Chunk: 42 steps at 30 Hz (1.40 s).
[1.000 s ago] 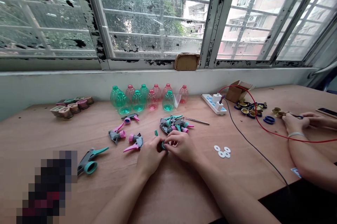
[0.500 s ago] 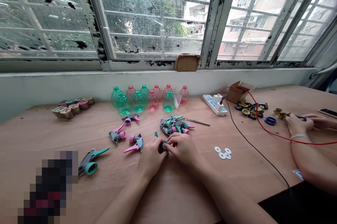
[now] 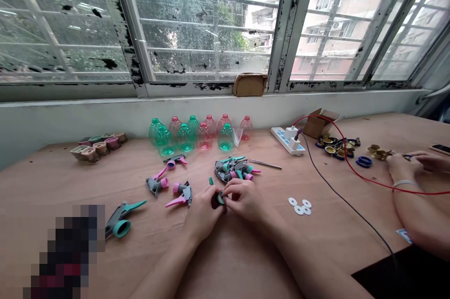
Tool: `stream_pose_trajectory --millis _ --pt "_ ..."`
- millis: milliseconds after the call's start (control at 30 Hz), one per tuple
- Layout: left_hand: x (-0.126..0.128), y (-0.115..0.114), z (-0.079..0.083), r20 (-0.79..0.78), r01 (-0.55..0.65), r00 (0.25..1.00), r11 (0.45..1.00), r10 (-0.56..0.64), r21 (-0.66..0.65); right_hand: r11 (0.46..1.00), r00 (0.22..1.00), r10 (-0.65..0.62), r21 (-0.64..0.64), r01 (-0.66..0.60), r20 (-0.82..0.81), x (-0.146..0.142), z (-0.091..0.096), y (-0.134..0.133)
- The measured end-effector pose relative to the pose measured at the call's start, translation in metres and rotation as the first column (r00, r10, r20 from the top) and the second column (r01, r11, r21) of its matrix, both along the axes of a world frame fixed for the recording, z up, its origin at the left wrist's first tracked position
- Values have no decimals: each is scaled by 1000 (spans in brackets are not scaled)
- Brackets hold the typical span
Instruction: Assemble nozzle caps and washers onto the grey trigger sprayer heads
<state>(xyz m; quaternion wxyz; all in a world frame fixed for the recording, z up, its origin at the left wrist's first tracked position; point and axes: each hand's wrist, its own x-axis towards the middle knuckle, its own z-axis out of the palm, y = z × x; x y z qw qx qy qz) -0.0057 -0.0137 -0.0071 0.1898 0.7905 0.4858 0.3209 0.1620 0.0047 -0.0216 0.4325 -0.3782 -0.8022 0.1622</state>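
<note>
My left hand (image 3: 205,208) is closed around a spray trigger head (image 3: 221,198), its green collar facing my right hand and a green tip poking out above. The fingers of my right hand (image 3: 243,199) are pinched at the collar's opening; whether a small part sits between them is hidden. Just beyond lies a pile of grey trigger heads (image 3: 234,168) with green and pink parts. Left of my hands are loose pink-and-grey trigger heads (image 3: 183,194). A grey trigger head with a green collar (image 3: 121,227) lies farther left. White ring washers (image 3: 300,206) lie to the right.
Green bottles (image 3: 185,138) and clear red bottles (image 3: 204,137) stand along the wall. A metal pick (image 3: 265,164) lies near a power strip (image 3: 286,140) with red and dark cables. At right, a co-worker's hands (image 3: 404,168) handle gold and blue parts. Small containers (image 3: 100,148) sit at back left.
The green collar has turned slightly in my left hand, and its opening shows more. My right fingers stay at it. The view has shifted a little.
</note>
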Motion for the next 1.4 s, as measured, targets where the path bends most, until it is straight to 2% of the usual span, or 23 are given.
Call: stream_pose_trajectory --millis 233,567,833,1100,1400 --pt "-3 -1 -2 -11 10 1000 1000 -10 6 989 989 148 24 -148 1 10 -2 3" --pt "-3 -2 -2 -7 -3 1000 1000 3 24 983 980 177 36 -181 91 20 -3 5" --pt "-4 -2 -1 27 34 999 999 -34 -3 985 976 149 69 -161 158 18 -5 4" --pt "-4 -2 0 56 31 998 999 -32 29 976 969 140 138 -171 205 14 -7 3" --pt "-3 -3 2 51 41 998 999 -43 28 985 966 68 139 -106 250 12 0 0"
